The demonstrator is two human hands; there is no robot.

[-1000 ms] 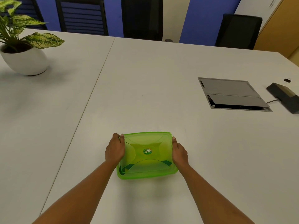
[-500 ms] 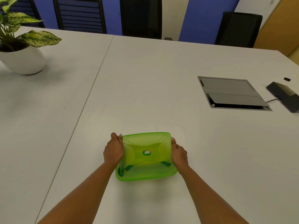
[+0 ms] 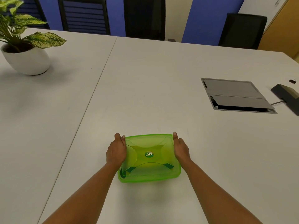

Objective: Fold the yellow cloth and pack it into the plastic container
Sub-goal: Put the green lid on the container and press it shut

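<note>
The plastic container [image 3: 149, 158] sits on the tabletop [image 3: 145, 94] right in front of me, its green lid [image 3: 148, 152] on top. Yellow shows through the translucent plastic, which I take to be the folded yellow cloth [image 3: 149, 164] already inside, though I can't make out its folds. My left hand [image 3: 116, 150] is flat against the left side, fingers curled around the edge, and my right hand [image 3: 180, 148] is pressed against the right side with the thumb at the far corner. I'm clasping it from both sides, probably to press the lid down evenly or square the box up. The potted plant [image 3: 24, 50] stands far off to the left and the cable hatch [image 3: 234, 96] well off to the right, so neither is in my way.
</note>
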